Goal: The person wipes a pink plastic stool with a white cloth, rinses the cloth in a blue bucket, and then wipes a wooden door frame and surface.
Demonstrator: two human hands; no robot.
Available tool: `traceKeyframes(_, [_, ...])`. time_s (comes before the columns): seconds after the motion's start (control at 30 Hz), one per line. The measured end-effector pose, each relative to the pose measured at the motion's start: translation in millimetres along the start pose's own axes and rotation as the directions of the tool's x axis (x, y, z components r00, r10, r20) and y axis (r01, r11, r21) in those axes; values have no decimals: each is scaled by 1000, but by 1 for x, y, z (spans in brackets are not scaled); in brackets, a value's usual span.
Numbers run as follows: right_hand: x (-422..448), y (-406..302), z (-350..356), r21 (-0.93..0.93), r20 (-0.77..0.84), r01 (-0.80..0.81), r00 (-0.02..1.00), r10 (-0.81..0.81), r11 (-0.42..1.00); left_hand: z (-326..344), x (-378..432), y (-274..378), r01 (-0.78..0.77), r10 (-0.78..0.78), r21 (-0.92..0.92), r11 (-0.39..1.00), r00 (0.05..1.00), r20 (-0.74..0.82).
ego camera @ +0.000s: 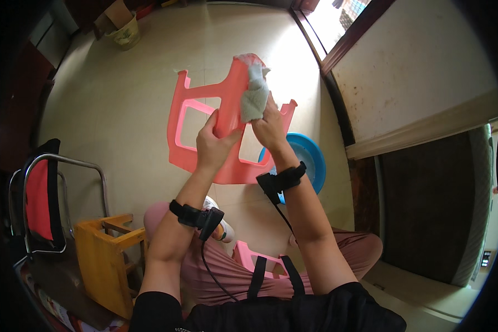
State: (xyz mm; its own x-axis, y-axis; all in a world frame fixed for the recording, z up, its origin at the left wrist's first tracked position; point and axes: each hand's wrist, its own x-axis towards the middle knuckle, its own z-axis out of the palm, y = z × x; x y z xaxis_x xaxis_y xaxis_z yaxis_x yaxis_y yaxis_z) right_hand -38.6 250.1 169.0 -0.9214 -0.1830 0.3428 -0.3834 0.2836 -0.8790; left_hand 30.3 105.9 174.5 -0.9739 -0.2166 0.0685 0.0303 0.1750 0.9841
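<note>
A coral-pink plastic stool (232, 93) is held up in front of me, its legs pointing away from me. My left hand (216, 143) grips the near part of one leg, thumb on one side and fingers on the other. Against the right side of that same leg, my right hand (269, 124) presses a pale grey-green cloth (255, 95). White suds show at the leg's far end. Below the stool, to the right, a blue plastic basin (315, 157) stands on the floor with cloudy water in it, partly hidden by the stool and my right forearm.
A wooden stool (103, 269) lies tipped at my left, beside a metal-framed chair (41, 195) with a red and black back. A second pink stool (245, 253) shows between my knees. A yellowish bin (126, 35) stands far left. The doorway and wall (406, 70) border the right.
</note>
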Motion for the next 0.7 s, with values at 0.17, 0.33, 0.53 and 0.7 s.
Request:
traceKeyframes(0.17, [-35, 47, -13, -25, -49, -40, 998, 39, 999, -2, -2, -2, 116, -105, -329, 937, 993, 51])
traceKeyframes(0.33, [-43, 82, -50, 147, -78, -313, 942, 326, 938, -1, -5, -1, 112, -104, -326, 939, 994, 40])
traceKeyframes(0.53, [-30, 108, -106, 290, -639, -140, 709, 300, 947, -4, -4, 13, 102, -85, -175, 979, 991, 102])
traceKeyframes(0.7, [-28, 114, -107, 253, -296, -268, 893, 338, 930, -1, -4, 13, 188, -127, -376, 907, 975, 182])
